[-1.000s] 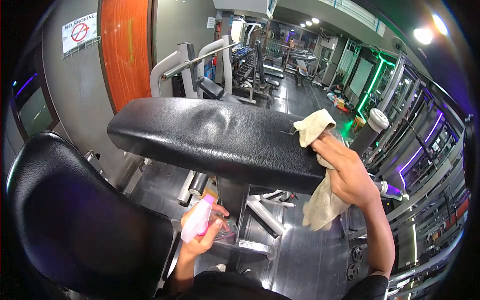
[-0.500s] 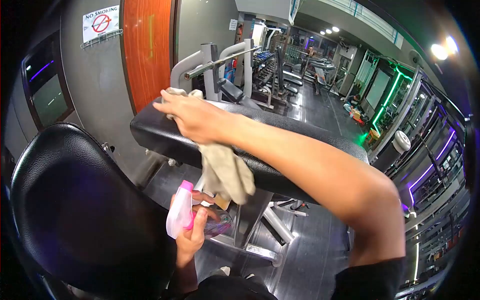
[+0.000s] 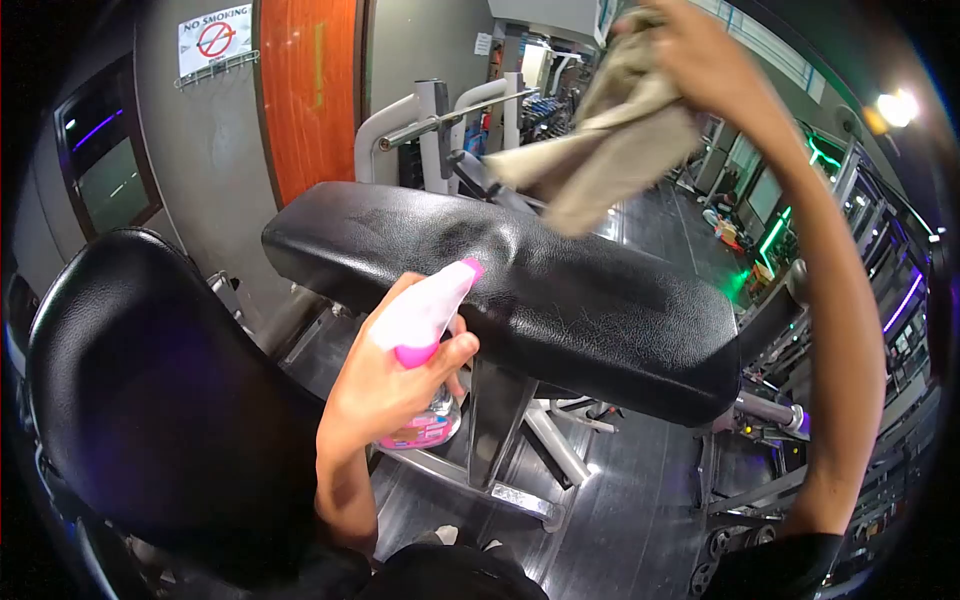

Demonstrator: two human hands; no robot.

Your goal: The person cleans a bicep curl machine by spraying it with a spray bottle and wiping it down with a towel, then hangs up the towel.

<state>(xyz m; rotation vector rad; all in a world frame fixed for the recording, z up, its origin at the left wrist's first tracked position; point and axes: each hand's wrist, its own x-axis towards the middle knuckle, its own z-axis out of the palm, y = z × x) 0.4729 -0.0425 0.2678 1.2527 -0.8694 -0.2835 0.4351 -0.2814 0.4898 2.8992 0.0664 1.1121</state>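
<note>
My left hand point(image 3: 385, 385) is wrapped round a spray bottle point(image 3: 425, 310) with a white and pink trigger head and a pink label low on its clear body. Its pink nozzle points at the black padded bench point(image 3: 620, 325), just short of the pad. High at the upper right, my right hand point(image 3: 705, 55) grips a beige cloth point(image 3: 620, 130) that hangs down above the far side of the pad, clear of it. The pad's leather looks creased near its middle.
A black padded seat back point(image 3: 150, 400) fills the left. Behind the bench stands a rack with a barbell point(image 3: 455, 115). A no-smoking sign point(image 3: 216, 42) hangs on the grey wall. Gym machines line the right side, and a metal frame point(image 3: 500, 430) stands under the pad.
My right hand has lifted the cloth off the left end of the pad, up and to the right. My left hand has raised the spray bottle and turned its nozzle toward the pad.
</note>
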